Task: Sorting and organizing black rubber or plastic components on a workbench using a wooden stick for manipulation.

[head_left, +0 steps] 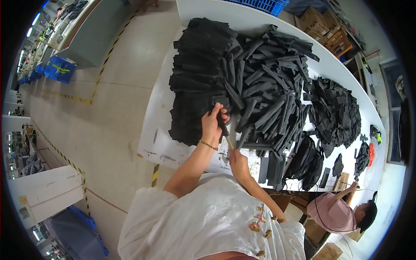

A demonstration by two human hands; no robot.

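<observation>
My left hand (211, 126) is closed around a narrow black fabric piece (222, 123), at the near edge of a heap of flat black pieces (190, 112). Just below and to the right, my right hand (239, 164) grips a thin tan rod (229, 141). The rod's upper end meets the lower end of the held piece; I cannot tell whether it goes inside. Beyond my hands, many narrow black fabric strips or tubes (271, 110) lie in a loose pile on the white table (158, 125).
A second black heap (336, 112) and a black bag (305, 162) lie further right. At the table's right end, a person in pink (333, 212) reaches over it. A raised white board (208, 11) borders the far side. A blue crate (60, 69) stands across the aisle.
</observation>
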